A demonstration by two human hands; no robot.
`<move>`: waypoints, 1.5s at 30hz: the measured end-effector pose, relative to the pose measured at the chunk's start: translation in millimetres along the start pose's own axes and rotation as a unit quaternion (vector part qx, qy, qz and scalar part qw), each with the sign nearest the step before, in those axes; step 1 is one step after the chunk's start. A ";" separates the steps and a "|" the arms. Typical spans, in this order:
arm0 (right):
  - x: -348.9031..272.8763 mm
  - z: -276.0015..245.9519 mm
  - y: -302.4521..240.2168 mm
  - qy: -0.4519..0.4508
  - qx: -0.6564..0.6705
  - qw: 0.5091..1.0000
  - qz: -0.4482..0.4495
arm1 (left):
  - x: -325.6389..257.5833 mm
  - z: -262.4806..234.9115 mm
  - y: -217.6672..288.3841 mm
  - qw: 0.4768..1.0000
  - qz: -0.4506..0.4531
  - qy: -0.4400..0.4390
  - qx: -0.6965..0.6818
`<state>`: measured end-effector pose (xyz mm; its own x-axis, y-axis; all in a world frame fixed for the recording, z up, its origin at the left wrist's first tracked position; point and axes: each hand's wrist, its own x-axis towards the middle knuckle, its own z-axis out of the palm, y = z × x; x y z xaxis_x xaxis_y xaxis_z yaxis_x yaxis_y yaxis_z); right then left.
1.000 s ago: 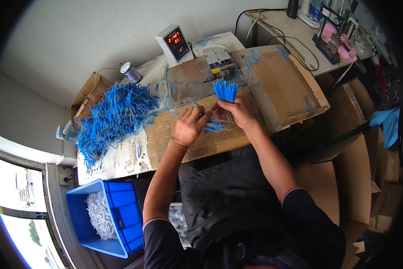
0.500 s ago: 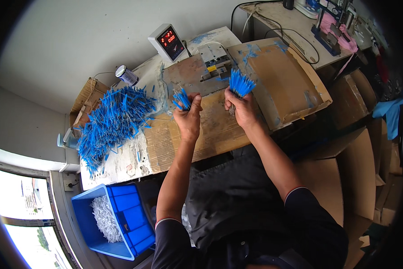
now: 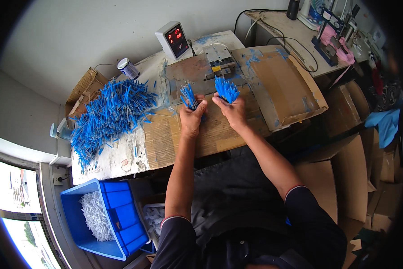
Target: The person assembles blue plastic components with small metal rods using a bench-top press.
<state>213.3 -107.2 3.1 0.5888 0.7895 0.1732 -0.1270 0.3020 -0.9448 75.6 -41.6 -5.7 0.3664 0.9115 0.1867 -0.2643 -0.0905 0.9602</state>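
My left hand (image 3: 191, 121) is closed around a small bundle of thin blue sticks (image 3: 189, 96), with fine wire-like ends showing among the blue ones at its top. Close beside it, my right hand (image 3: 233, 115) grips a fuller bundle of the same sticks (image 3: 227, 89), blue ends fanned upward. A narrow gap separates the two bundles above the worn cardboard on the bench (image 3: 165, 139). To the left lies a large heap of loose blue sticks (image 3: 111, 114) with thin pale ends. Past my hands sits a small metal device (image 3: 219, 59) with a yellow label.
A white box with a red digital display (image 3: 173, 41) stands at the back, and a can (image 3: 128, 68) behind the heap. A shallow cardboard tray (image 3: 291, 85) lies at right. Below the bench's left edge is a blue bin (image 3: 125, 219) holding white pieces. Cardboard boxes (image 3: 354, 166) stand at right.
My right hand has moved left with its bundle, closer to my left hand, which has shifted slightly right and down. The whole view has also shifted a little.
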 end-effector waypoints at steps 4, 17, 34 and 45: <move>4.1 30.3 -12.3 -0.072 0.032 0.997 -0.002 | -0.5 1.6 2.1 0.999 -0.004 -0.013 0.042; 25.4 42.9 -9.3 -0.092 -0.070 0.989 -0.087 | -1.0 5.9 -9.0 0.992 0.073 0.018 0.105; 28.3 40.2 -59.7 0.054 0.230 0.968 -0.078 | 0.4 -5.5 2.6 0.994 -0.032 0.003 -0.105; 12.8 58.3 -10.1 -0.054 -0.130 0.983 -0.115 | -0.6 2.9 -3.6 0.998 0.020 -0.002 -0.057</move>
<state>175.6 -69.0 31.0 0.4879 0.7726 0.4063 0.2169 0.3436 -0.9137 78.9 -42.9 -8.7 0.3566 0.9066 0.2255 -0.3790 -0.0802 0.9219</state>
